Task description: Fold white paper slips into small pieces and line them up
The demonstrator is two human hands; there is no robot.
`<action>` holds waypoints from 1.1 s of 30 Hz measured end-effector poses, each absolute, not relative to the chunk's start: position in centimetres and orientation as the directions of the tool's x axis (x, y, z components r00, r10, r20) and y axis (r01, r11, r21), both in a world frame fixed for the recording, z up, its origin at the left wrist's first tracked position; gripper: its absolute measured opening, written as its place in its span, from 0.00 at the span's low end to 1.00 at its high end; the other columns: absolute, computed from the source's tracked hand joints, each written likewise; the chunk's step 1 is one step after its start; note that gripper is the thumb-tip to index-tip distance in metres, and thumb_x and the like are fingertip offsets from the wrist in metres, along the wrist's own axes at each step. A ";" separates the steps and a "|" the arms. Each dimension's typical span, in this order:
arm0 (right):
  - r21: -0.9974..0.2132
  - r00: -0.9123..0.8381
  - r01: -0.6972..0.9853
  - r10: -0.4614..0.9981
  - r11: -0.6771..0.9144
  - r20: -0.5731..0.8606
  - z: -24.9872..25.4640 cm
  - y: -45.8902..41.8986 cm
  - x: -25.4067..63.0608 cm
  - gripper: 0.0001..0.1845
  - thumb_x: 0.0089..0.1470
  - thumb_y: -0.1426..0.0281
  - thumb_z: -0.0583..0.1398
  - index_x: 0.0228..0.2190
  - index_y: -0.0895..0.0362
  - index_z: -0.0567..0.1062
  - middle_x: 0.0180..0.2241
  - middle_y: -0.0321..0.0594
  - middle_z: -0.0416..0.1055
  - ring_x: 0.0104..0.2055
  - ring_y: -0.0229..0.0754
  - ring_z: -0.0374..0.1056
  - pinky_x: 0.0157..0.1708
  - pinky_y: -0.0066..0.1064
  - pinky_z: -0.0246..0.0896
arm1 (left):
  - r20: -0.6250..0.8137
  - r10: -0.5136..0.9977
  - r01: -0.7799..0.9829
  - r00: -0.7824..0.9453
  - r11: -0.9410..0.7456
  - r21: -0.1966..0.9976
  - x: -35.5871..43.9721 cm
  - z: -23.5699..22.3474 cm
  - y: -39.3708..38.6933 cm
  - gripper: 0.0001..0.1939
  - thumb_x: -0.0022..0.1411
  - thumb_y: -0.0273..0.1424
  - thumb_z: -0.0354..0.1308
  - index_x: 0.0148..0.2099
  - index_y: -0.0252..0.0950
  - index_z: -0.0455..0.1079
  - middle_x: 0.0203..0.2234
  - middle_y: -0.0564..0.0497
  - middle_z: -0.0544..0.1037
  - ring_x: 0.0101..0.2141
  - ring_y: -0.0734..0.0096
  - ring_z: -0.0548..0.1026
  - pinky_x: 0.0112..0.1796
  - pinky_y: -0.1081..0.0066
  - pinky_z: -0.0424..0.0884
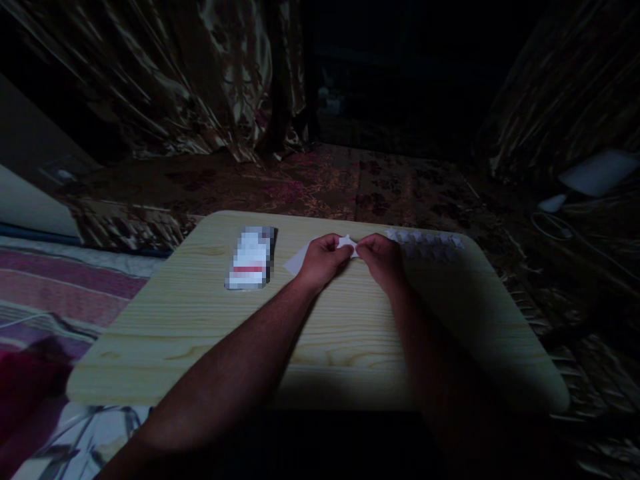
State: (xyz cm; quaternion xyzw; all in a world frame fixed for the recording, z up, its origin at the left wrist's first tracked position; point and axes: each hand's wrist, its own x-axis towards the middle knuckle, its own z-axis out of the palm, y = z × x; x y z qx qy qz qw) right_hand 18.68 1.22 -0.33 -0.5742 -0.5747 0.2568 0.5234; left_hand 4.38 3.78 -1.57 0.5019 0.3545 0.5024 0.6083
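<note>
Over the middle of the wooden table (350, 320), a small white folded paper star (346, 241) is pinched between my two hands. My left hand (324, 259) is closed, with thumb and fingers on the star's left side. Its right edge is gripped by the fingertips of my right hand (383, 257), also closed. Flat white paper (296, 260) lies on the table, partly hidden behind my left hand. Rows of similar paper stars (425, 240) sit to the right, beyond my right hand, some in shadow.
A phone-like object (251, 259), its surface pixelated, lies on the table's left side. Patterned curtains (240, 73) hang behind a dark floral cloth (310, 180). Striped bedding (75, 287) is at the left; a pale object with a cable (600, 172) stands at the right.
</note>
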 end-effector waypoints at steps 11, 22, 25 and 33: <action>-0.876 0.186 0.430 0.928 0.219 0.323 -0.6 1.3 18.9 0.07 0.46 0.65 0.59 0.25 0.56 0.74 0.22 0.35 0.72 0.26 0.39 0.68 0.26 0.29 0.59 | 0.068 0.953 -0.193 0.294 -0.010 0.981 4.3 -1.7 3.8 0.11 0.50 0.35 0.65 0.29 0.34 0.68 0.16 0.56 0.68 0.16 0.81 0.60 0.17 0.76 0.51; -0.905 0.181 0.376 0.942 0.199 0.282 -0.8 1.5 19.0 0.07 0.45 0.65 0.60 0.25 0.56 0.74 0.21 0.34 0.71 0.25 0.39 0.66 0.25 0.28 0.57 | 0.049 0.948 -0.196 0.315 0.014 0.981 4.2 -1.6 3.8 0.11 0.48 0.34 0.65 0.29 0.33 0.68 0.17 0.57 0.68 0.16 0.82 0.60 0.18 0.77 0.51; -0.910 0.153 0.355 0.948 0.212 0.280 -0.9 1.5 18.9 0.07 0.45 0.65 0.60 0.25 0.56 0.74 0.21 0.34 0.70 0.25 0.38 0.66 0.25 0.28 0.57 | 0.036 0.942 -0.180 0.333 0.026 0.983 4.0 -1.6 3.8 0.12 0.47 0.34 0.65 0.29 0.33 0.67 0.16 0.57 0.68 0.16 0.82 0.59 0.18 0.77 0.50; -0.934 0.142 0.294 0.957 0.204 0.253 -1.2 1.4 18.9 0.07 0.45 0.65 0.60 0.25 0.57 0.74 0.21 0.33 0.69 0.24 0.37 0.65 0.25 0.27 0.56 | 0.049 0.937 -0.154 0.345 0.004 0.988 3.9 -1.7 4.0 0.11 0.47 0.34 0.65 0.28 0.33 0.67 0.16 0.57 0.68 0.17 0.82 0.61 0.20 0.76 0.53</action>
